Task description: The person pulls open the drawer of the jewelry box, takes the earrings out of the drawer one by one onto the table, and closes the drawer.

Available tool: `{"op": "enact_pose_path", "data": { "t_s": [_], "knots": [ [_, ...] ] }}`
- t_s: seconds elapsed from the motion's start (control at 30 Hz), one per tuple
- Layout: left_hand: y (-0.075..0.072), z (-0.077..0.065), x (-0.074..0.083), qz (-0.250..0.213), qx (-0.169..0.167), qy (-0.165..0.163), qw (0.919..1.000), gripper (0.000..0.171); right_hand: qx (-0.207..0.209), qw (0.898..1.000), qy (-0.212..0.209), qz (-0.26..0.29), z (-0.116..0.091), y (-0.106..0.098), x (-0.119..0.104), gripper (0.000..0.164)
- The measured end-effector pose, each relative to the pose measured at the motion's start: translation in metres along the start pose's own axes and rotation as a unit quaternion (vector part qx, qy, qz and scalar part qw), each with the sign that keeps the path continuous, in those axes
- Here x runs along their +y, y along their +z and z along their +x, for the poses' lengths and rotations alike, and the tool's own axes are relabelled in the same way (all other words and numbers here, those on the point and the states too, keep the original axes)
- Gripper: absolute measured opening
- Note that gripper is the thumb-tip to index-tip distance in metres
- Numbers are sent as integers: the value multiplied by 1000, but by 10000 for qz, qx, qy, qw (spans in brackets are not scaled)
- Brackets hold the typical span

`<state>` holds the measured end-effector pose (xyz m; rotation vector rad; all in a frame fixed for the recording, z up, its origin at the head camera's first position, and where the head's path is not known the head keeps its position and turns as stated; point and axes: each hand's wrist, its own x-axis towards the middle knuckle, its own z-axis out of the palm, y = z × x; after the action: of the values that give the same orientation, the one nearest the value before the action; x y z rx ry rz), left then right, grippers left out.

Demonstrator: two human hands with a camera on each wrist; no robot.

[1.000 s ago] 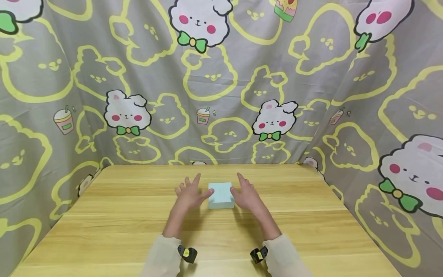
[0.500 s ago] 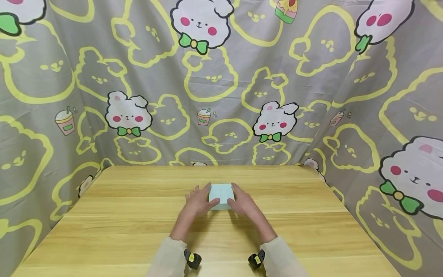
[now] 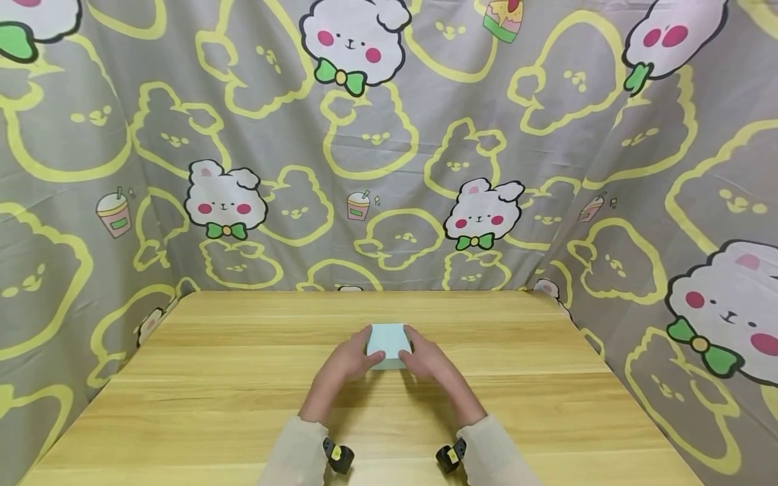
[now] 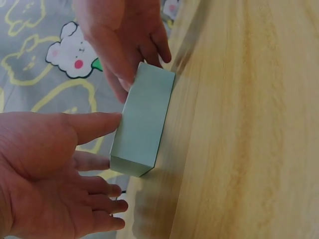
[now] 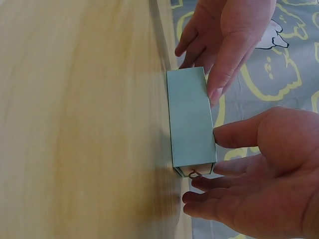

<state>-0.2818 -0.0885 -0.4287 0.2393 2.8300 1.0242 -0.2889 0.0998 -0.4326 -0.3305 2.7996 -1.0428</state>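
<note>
Right wrist view puts the ring on the box just beside your right hand, fingers uncurled; your left hand, likewise extended, touches the opposite end.

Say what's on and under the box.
On the box: left thumb and right thumb tips at the near edge; otherwise its top looks bare. Under: covered by the box, can't tell; table shows around it.

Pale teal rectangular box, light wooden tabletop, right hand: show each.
Pale teal rectangular box (image 3: 389, 341): head view, top face.
Light wooden tabletop (image 3: 231, 398): head view, left part.
Right hand (image 5: 274, 174): right wrist view, palm.
</note>
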Motion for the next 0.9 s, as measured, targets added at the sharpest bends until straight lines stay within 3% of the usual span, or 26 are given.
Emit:
{"op": "enact_pose_path", "data": {
  "t_s": [0.33,0.67,0.9],
  "knots": [
    [0,2,1,-282,-35,118,9995,77,-40,9994,-25,335,0,-1,0,67],
    [-2,2,2,-333,-172,-52,9993,78,-85,9988,-167,457,1,-5,-1,69],
    [-5,1,4,-181,-188,-179,9995,80,-92,9966,-10,815,2,-5,-1,69]
  ]
}}
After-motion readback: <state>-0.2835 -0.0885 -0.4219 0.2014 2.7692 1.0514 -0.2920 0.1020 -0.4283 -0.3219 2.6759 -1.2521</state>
